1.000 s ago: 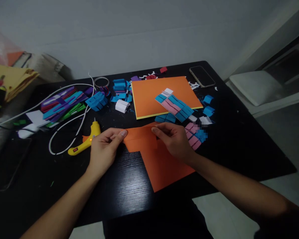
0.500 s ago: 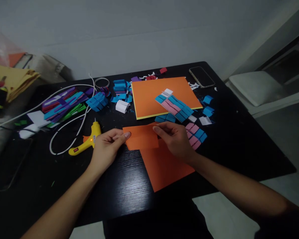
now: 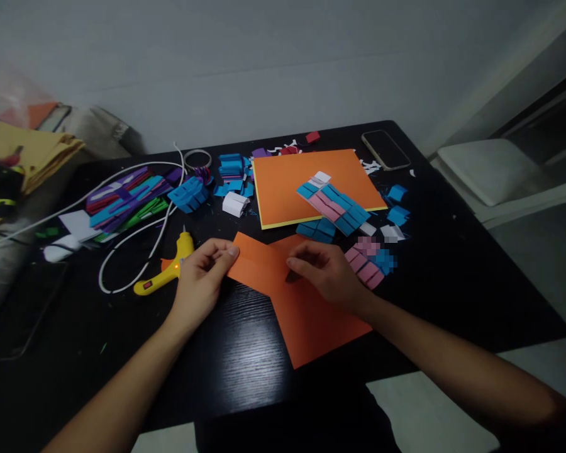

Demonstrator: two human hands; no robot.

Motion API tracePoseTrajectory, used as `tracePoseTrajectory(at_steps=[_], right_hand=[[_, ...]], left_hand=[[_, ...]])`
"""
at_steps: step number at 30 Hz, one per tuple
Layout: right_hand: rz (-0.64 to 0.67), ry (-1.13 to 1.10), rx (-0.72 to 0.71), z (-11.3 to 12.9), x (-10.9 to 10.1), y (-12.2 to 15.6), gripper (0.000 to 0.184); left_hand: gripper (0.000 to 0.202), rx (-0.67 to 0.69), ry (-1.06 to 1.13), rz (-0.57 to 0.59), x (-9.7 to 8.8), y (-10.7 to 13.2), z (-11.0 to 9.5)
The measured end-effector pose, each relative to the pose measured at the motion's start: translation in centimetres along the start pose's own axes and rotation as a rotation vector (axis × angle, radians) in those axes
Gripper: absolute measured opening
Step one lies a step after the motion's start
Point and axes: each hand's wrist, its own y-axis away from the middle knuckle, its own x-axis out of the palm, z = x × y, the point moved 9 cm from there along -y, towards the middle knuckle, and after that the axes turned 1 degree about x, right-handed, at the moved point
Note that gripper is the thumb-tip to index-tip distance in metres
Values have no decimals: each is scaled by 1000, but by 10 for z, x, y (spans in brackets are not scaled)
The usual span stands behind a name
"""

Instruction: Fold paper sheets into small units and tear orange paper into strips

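My left hand (image 3: 202, 270) pinches the left end of a small orange paper piece (image 3: 252, 261) between thumb and fingers. The piece slants down to the right, over a larger orange sheet (image 3: 323, 327) lying on the table, and its right end blends into that sheet. Above the sheet is my right hand (image 3: 327, 274), thumb and fingers closed together close to the piece's right end. Whether anything is between these fingertips I cannot make out; a dark patch shows just below them. Beside my left hand lies a yellow glue gun (image 3: 170, 267) with a small orange light on.
Behind my hands lies an orange and yellow paper stack (image 3: 283, 185) bearing a blue-and-pink paper strip panel (image 3: 334, 204). Folded blue pieces (image 3: 188, 194), colored strips (image 3: 127, 195) and a white cable (image 3: 101, 270) occupy the left. A phone (image 3: 385, 150) rests at the far right.
The small orange piece has turned, its right end tilting down toward the larger sheet. My right fingertips have come off its upper right corner and sit slightly lower.
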Motion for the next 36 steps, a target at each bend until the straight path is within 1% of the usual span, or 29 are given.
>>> tracePoseTrajectory(at_steps=[2,4,7,9,12,13,15,17,19,21,23,25,27,29,30,31,32,33,34,36], right_hand=[[143,31,105,-9,13,4,21],[244,74,145,-13,22,10,21],[278,130,80,-11,29,14,24],[266,140,52,-11,31,14,25],[206,45,47,-14,29,11,25],[171,5,41,-14,26,9,27],[96,-51,27,-13,20,6,29],[30,-77,15,-11,14,3,26],[-13,-104,6,-10,10,2,24],[-31,-115,20,-11,9,2,23],[-1,-99,50,-13,11,3,19],[40,-71,33,-10,13,4,21],[18,-16,-78,1,9,5,36],[-27,87,-222,15,3,8,53],[-29,155,-284,22,2,10,53],[-18,224,-337,27,3,12,46],[0,285,-372,30,5,13,35],[12,328,-396,33,7,14,24],[5,348,-416,35,7,15,17],[-46,337,-429,37,3,16,13]], left_hand=[[31,16,-21,34,1,1,-3],[29,39,-56,132,9,4,-6],[26,85,-124,317,27,12,-8],[25,114,-135,360,35,16,-9],[18,117,-23,339,40,20,-9],[21,106,38,336,41,21,-9],[35,69,145,338,45,22,-6],[38,41,194,322,47,21,-2],[34,57,212,256,43,19,-3],[30,116,208,171,34,17,-9],[23,187,151,110,26,16,-18],[13,251,45,96,21,15,-26],[8,326,-69,111,18,16,-34],[5,422,-185,164,19,19,-41],[4,478,-244,198,21,22,-45],[4,531,-300,227,22,25,-47],[5,574,-345,242,23,28,-48],[7,599,-376,239,23,30,-49],[11,606,-391,220,22,31,-49],[23,570,-393,170,19,29,-47]])
